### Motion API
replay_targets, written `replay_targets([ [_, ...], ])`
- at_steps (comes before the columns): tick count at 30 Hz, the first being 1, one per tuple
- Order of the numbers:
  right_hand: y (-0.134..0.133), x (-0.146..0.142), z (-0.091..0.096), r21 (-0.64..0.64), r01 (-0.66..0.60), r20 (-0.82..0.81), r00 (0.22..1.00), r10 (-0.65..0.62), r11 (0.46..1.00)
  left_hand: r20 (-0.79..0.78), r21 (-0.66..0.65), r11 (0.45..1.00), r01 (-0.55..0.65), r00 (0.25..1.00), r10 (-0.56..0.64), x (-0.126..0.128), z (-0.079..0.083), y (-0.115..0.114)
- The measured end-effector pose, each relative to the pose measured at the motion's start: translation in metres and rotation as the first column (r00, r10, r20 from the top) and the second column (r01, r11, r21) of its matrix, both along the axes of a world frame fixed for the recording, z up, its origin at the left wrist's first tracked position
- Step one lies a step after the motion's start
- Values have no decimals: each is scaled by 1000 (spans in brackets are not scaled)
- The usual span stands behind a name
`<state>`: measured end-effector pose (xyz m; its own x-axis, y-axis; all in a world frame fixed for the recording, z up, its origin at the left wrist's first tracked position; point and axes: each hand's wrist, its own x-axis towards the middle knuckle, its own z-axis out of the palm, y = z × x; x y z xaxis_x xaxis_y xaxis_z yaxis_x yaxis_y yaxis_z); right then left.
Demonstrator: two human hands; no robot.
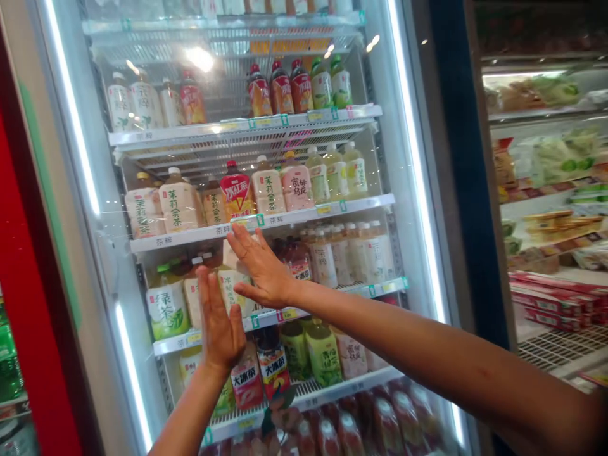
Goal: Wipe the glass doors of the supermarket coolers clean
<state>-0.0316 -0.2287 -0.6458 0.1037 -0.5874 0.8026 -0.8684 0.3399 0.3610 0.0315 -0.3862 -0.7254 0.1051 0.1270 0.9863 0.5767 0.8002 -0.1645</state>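
My left hand [219, 323] is raised with its fingers straight and the thumb apart, holding nothing. Up and to the right of it, my right hand [260, 267] reaches forward with fingers stretched out, empty as well. Both are in front of a lit drinks fridge with a glass door [223, 145]; whether the palms touch the glass I cannot tell. Behind the hands stand bottled teas, among them a green tea bottle [166, 304] at the left and a red-labelled iced tea bottle [237, 190] above. The hands partly hide pale bottles on the middle shelf.
Several shelves of bottles fill the fridge, with a white shelf edge [332, 212] carrying price tags. Bright light strips [413, 126] run up both sides. Right of the dark frame [456, 158], open shelves hold packaged vegetables [565, 149] and red boxes [551, 297]. A red panel [23, 272] stands left.
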Motion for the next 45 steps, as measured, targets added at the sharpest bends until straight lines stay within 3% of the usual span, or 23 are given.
replay_targets([
  [4, 6, 4, 7, -43, -105, 71, 992, 108, 993, 21, 37, 994, 99, 995, -100, -26, 53, 36],
  [7, 40, 5, 12, -45, -84, 19, 996, 85, 995, 58, -21, 997, 70, 996, -68, -46, 62, 51],
  [9, 78, -1, 11, -46, 39, -77, 996, -42, 998, 54, -134, 990, -34, 998, 42, -50, 61, 49],
  [11, 121, -13, 5, -17, 196, -179, 964, -196, 981, 17, -315, 924, -217, 972, 234, -46, 65, 40],
  [13, 156, -30, -5, 62, 304, -269, 922, -278, 950, -55, -489, 786, -379, 912, 406, -40, 79, 30],
  [15, 177, -45, -15, 135, 347, -339, 896, -285, 928, -111, -594, 674, -440, 874, 473, -35, 95, 24],
  [16, 182, -51, -19, 150, 357, -361, 888, -285, 922, -127, -614, 646, -453, 865, 486, -35, 100, 24],
  [18, 184, -59, -24, 137, 374, -374, 877, -302, 917, -125, -597, 650, -470, 855, 504, -37, 95, 27],
  [21, 180, -61, -27, 99, 379, -372, 872, -319, 920, -90, -566, 671, -479, 845, 527, -41, 55, 34],
  [23, 179, -61, -27, 92, 370, -378, 872, -312, 924, -98, -641, 625, -445, 855, 509, -43, 33, 36],
  [24, 179, -61, -26, 92, 367, -382, 871, -307, 926, -107, -677, 598, -429, 861, 496, -43, 30, 36],
  [26, 179, -62, -26, 88, 361, -391, 870, -301, 928, -109, -665, 606, -437, 859, 500, -45, 41, 36],
  [28, 180, -64, -27, 78, 358, -399, 866, -300, 930, -78, -544, 682, -489, 839, 539, -47, 62, 37],
  [30, 179, -64, -27, 68, 356, -402, 865, -301, 932, -42, -456, 725, -517, 826, 562, -48, 68, 41],
  [32, 179, -65, -27, 65, 350, -406, 865, -295, 935, -52, -518, 700, -492, 835, 548, -48, 51, 44],
  [34, 179, -65, -27, 65, 336, -415, 865, -281, 940, -97, -654, 617, -438, 858, 505, -46, 26, 43],
  [36, 179, -64, -27, 70, 341, -405, 869, -286, 938, -123, -717, 565, -409, 872, 475, -45, 17, 39],
  [37, 179, -64, -27, 77, 352, -389, 872, -297, 933, -121, -694, 586, -419, 870, 478, -46, 23, 36],
  [39, 179, -64, -27, 97, 381, -345, 879, -328, 919, -85, -549, 694, -466, 857, 508, -49, 45, 33],
  [41, 179, -64, -28, 112, 387, -318, 887, -335, 915, -34, -431, 762, -483, 852, 522, -52, 62, 34],
  [43, 179, -65, -29, 106, 367, -326, 891, -316, 924, -9, -445, 763, -469, 854, 520, -52, 53, 35],
  [45, 180, -65, -29, 94, 343, -350, 890, -291, 935, -18, -543, 720, -431, 864, 503, -48, 27, 34],
])
